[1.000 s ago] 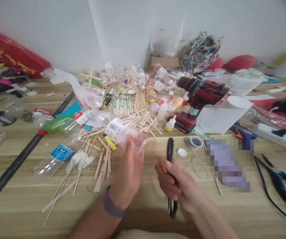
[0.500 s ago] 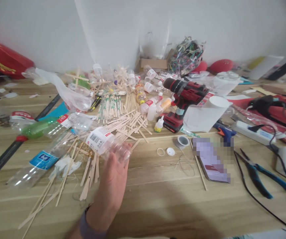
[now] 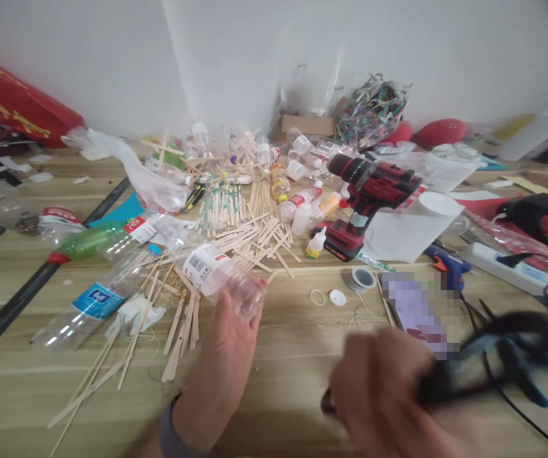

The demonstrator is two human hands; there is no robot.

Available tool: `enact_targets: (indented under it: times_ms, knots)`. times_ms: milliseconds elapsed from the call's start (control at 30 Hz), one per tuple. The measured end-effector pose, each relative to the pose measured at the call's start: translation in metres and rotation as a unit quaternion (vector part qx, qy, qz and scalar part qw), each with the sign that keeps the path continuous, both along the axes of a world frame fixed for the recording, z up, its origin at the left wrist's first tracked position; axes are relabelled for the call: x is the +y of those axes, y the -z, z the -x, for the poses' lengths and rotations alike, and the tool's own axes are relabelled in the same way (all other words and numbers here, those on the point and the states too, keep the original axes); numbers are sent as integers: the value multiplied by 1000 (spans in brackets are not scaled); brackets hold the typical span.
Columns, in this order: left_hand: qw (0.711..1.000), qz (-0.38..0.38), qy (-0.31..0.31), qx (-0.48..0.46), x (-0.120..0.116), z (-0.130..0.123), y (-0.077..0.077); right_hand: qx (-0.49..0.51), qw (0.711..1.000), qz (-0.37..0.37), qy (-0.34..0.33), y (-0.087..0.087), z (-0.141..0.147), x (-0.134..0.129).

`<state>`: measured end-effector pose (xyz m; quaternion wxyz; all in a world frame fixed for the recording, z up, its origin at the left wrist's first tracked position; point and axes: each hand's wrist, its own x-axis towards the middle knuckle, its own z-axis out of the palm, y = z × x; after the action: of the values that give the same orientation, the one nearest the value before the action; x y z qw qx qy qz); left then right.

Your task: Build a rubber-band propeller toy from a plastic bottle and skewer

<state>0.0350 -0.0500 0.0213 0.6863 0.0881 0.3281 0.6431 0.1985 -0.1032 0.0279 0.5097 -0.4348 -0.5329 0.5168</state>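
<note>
My left hand (image 3: pixel 228 356) is wrapped round the bottom end of a clear plastic bottle (image 3: pixel 207 270) with a white label, held low over the table. The bottle's neck end points left, towards a green bottle (image 3: pixel 92 242) and another clear one. At the lower right, my right hand (image 3: pixel 383 388) is closed round a dark tool (image 3: pixel 450 381), both smeared by motion. The tool has a black looped part; its kind cannot be made out. Under and beside the bottle lie flat wooden sticks (image 3: pixel 182 331).
A red cordless drill (image 3: pixel 376 184) stands behind a small glue bottle (image 3: pixel 316 243). A phone (image 3: pixel 419 312), a wire spool (image 3: pixel 362 279), a power strip (image 3: pixel 507 270) and blue-handled pliers (image 3: pixel 522 375) lie right. A blue-labelled bottle (image 3: pixel 97 301) lies left.
My right hand has come into view at the lower right with the dark tool. The view has shifted slightly, so things appear further right. My left hand still holds the bottle.
</note>
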Motion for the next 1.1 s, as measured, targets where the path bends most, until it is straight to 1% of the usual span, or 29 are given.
enact_targets:
  times_ms: [33,67,100,133,167,233,300,367,500,600,733,800,833,867,900,933,967,1033,1067,1100]
  knots:
    - [1000,6,4,-8,1,0,-2,-15,1000,-4,4,-5,7,8]
    - [1000,15,10,-16,1,0,-4,-79,996,-24,36,-8,14,16]
    - [999,26,16,-21,1,0,-6,-153,983,-61,79,-8,21,24]
    - [999,41,21,-24,1,0,-8,-207,969,-94,99,-7,27,31]
    - [998,56,25,-26,2,0,-9,-253,954,-121,105,-3,31,36]
    - [996,76,30,-29,2,0,-11,-314,931,-158,98,7,37,42]
    - [996,81,37,-30,2,0,-11,-347,919,-169,85,16,40,44]
    - [996,66,47,-24,2,1,-7,-364,914,-162,77,23,41,44]
    - [998,19,59,8,0,0,-1,-382,912,-131,71,33,44,44]
    - [998,19,62,8,-2,-3,1,-374,915,-121,86,37,47,45]
    - [998,4,55,11,-3,-9,3,-337,927,-122,108,34,49,47]
    - [998,-5,57,9,-3,-10,5,-291,944,-116,101,29,49,49]
    - [998,-12,60,5,-4,-10,6,-253,958,-99,90,27,49,50]
    - [998,-21,65,2,-4,-11,7,-200,975,-63,72,25,49,51]
    - [997,-35,71,2,-4,-10,8,-131,990,-12,47,24,50,51]
    - [996,-52,78,7,-4,-10,9,-54,997,51,17,24,50,51]
    - [994,-71,86,15,-5,-9,9,32,992,119,-19,25,50,50]
    - [989,-105,98,39,-5,-5,9,174,952,234,-91,29,49,49]
    - [987,-116,94,52,-4,-2,9,214,931,268,-121,31,47,49]
    - [987,-120,78,66,-2,2,9,234,917,290,-145,33,44,50]
